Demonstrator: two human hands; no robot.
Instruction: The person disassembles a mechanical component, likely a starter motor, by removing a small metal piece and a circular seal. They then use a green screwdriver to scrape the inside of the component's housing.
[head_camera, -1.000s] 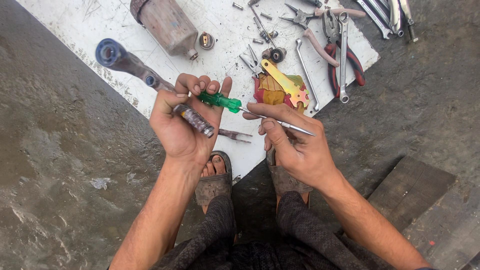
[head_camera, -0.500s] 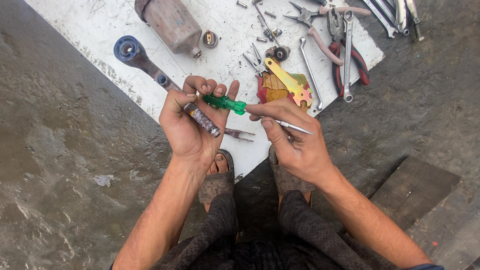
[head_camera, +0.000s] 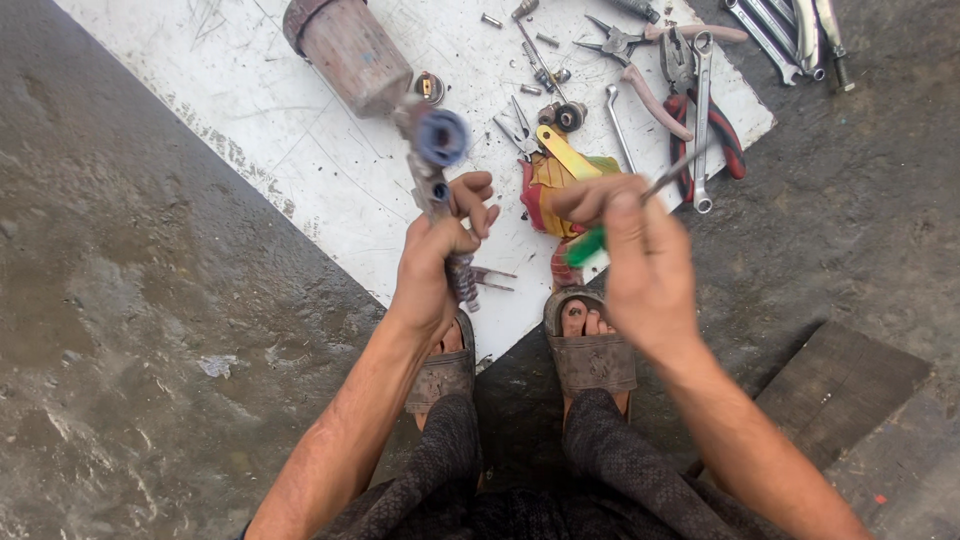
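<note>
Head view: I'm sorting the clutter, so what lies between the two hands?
Between left hand and right hand, a red-and-yellow tool lies on the white board.

Wet grey concrete floor (head_camera: 150, 300) in flat daylight, a scratched white board (head_camera: 330, 190) (dirty-edged) lying on it

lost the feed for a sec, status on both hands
Left hand gripping metal rod part, upright. Right hand holding green-handled screwdriver, apart from it. Nothing between them.
</note>
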